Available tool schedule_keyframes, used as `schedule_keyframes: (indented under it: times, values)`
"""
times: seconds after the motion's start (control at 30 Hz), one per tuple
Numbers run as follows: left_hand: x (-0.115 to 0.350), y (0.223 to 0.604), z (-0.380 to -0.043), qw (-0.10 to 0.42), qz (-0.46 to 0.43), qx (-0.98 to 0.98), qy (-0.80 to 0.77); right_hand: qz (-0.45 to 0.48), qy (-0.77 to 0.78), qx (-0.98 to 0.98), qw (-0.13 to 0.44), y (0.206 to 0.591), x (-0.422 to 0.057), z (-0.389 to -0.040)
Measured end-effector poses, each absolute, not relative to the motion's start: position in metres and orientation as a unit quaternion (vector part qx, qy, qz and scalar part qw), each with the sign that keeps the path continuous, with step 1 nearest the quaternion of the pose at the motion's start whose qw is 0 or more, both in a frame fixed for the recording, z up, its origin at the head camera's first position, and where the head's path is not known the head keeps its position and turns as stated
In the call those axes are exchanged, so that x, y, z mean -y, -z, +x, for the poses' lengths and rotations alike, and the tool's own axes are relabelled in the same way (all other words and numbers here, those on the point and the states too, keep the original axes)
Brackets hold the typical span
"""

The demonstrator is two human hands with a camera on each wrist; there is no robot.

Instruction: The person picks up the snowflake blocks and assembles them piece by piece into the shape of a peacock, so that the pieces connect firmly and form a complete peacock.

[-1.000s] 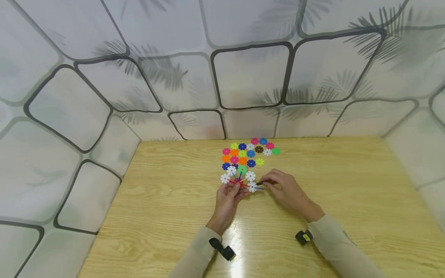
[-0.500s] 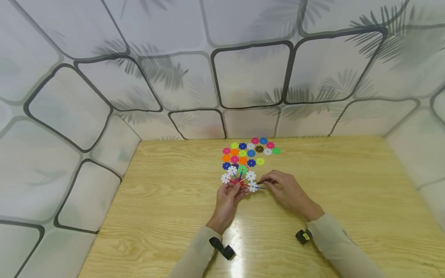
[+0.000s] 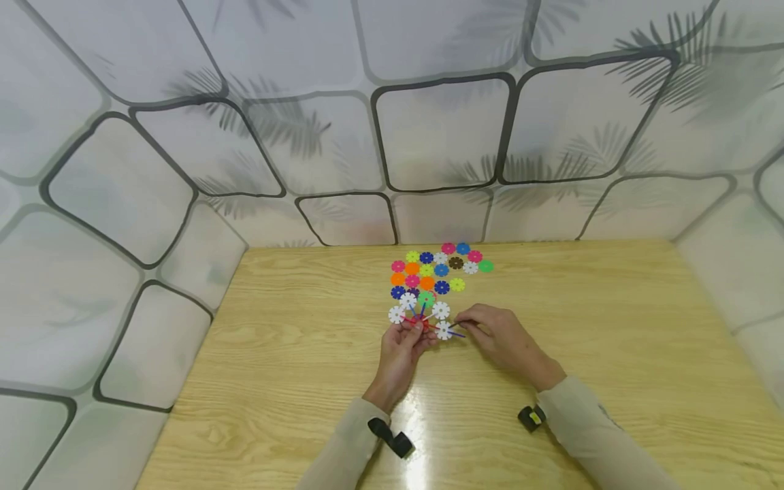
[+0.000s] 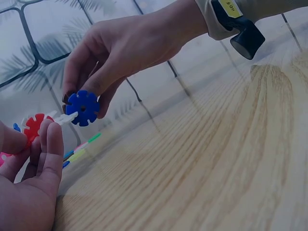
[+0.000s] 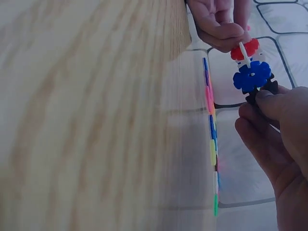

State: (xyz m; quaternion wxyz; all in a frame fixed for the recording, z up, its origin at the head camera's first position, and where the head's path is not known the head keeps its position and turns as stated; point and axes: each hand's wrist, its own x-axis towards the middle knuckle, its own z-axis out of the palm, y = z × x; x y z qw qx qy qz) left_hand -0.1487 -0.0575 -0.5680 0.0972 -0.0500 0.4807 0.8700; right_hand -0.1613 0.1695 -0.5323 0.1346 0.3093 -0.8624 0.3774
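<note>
Left hand (image 3: 401, 350) pinching red disc (image 4: 32, 126); right hand (image 3: 505, 340) pinching brown disc (image 5: 272, 87) by blue disc (image 4: 83, 109), contact unclear. Blue disc left of right fingers, nearer that hand, above desk (image 3: 275, 381) toward far edge.

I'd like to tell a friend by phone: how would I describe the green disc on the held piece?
Above the wooden table, the left hand grips a fan of joined discs. Look to the fan's far edge, toward the patterned wall. The green disc there sits between two white discs and is the only green one visible on the fan.
</note>
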Motion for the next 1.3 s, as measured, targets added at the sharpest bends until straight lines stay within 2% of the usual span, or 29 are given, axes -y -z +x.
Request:
schedule_keyframes:
  times: [0.23,0.53,0.87,1.13,1.3]
  values:
    - [0.058,0.566,-0.148,0.091,-0.050,-0.478,-0.872,0.297,-0.399,0.857,0.132,0.536,-0.165,-0.160]
    - [0.058,0.565,-0.148,0.095,-0.048,-0.477,-0.872,0.261,-0.429,0.859,0.098,0.525,-0.164,-0.162]
    - [0.058,0.567,-0.150,0.092,-0.048,-0.473,-0.875,0.231,-0.422,0.875,0.058,0.528,-0.174,-0.194]
    - [0.060,0.566,-0.150,0.089,-0.049,-0.478,-0.872,0.191,-0.300,0.935,-0.011,0.539,-0.166,-0.221]
    - [0.059,0.566,-0.149,0.090,-0.048,-0.475,-0.874,0.168,-0.287,0.943,-0.022,0.532,-0.158,-0.222]
